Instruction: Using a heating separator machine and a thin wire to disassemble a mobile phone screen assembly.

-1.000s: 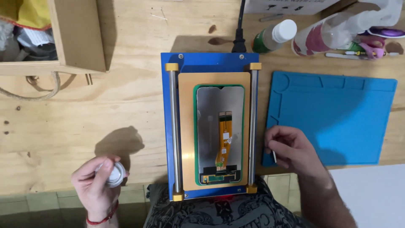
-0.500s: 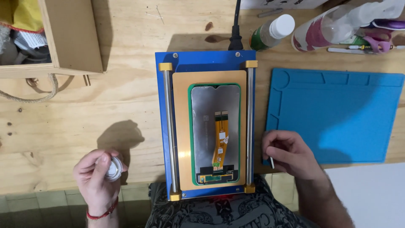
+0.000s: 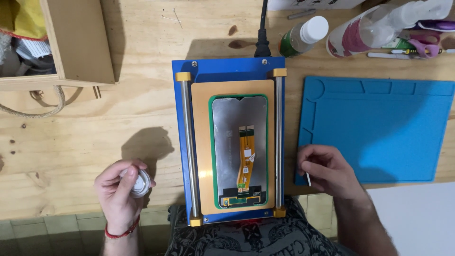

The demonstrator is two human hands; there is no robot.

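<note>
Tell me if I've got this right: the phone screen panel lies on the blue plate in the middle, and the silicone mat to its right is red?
Not quite. The phone screen panel does lie on the blue plate in the middle, but the silicone mat to its right is blue, not red, as the head view shows.

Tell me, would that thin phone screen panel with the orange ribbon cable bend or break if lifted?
The phone screen panel looks thin and flat, so probably light and fragile. Its orange ribbon cable likely flops. Seated inside the green frame, it probably wouldn't slide when pushed.
</note>
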